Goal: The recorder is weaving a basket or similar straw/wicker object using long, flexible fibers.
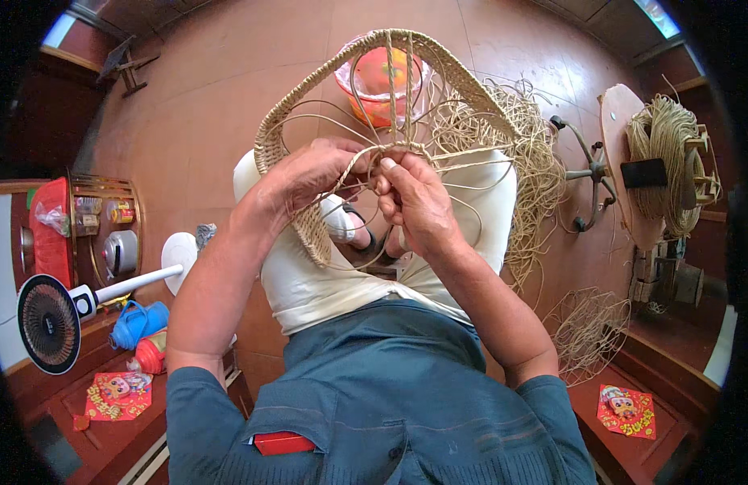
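A rounded frame (469, 81) of plaited straw-coloured cord with bent wire hoops lies across my lap, its broad woven band arching away from me. Twisted cords (409, 89) run from the far band to a small bound spot near the middle. There my left hand (319, 171) reaches in with fingers bent and closed on the frame, their tips partly hidden. Close beside it, my right hand (420, 200) pinches the cord between thumb and forefinger, the other fingers curled. What exactly lies between the fingertips is too small to make out.
Loose cord (529, 182) lies heaped beside my right knee. Beyond the frame stands a red, plastic-lined bucket (374, 105). At right, a wheeled base (591, 172) stands near a board with coiled cord (669, 133) and a phone (645, 173). A fan (49, 323) and blue jug (139, 325) are left.
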Tool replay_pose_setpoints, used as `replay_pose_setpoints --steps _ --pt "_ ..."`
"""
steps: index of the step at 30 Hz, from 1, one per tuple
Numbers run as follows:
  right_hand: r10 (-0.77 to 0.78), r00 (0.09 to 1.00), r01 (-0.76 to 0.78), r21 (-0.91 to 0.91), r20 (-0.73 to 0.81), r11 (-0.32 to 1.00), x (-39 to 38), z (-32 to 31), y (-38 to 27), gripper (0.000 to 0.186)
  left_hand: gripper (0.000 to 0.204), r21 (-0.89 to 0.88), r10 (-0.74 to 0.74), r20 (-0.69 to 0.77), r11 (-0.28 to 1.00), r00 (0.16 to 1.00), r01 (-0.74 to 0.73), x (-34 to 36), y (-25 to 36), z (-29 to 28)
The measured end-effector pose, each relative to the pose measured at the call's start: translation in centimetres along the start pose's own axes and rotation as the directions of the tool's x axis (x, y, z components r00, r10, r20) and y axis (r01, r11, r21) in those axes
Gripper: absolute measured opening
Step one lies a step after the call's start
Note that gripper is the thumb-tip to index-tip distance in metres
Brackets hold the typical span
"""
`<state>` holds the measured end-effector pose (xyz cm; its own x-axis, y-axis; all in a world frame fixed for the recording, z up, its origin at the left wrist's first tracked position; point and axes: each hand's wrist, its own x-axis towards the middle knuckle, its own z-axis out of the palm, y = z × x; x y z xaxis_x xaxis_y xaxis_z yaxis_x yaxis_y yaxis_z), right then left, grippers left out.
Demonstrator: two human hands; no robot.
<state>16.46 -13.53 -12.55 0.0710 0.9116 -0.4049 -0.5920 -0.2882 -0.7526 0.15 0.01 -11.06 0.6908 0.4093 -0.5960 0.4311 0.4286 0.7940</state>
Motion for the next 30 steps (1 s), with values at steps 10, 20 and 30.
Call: replay_pose_setpoints --steps 10,20,30 --pt "-0.017 0.997 0.015 -0.018 -0.074 1.000 -0.4 0.5 0.2 0.019 0.025 0.723 0.665 -0.395 0.651 0.634 -0.231 -4.5 0.6 5.6" --pt "-0.046 0.992 0.042 -0.036 -0.118 0.998 -0.3 0.2 0.8 0.022 0.007 0.913 0.834 -0.244 0.370 0.494 -0.174 -3.7 -2.8 9.4" --pt "-0.010 0.995 0.009 -0.012 -0.102 1.000 -0.8 0.1 0.1 0.017 0.017 0.817 0.777 -0.442 0.555 0.448 -0.155 -3.7 -3.9 9.0"
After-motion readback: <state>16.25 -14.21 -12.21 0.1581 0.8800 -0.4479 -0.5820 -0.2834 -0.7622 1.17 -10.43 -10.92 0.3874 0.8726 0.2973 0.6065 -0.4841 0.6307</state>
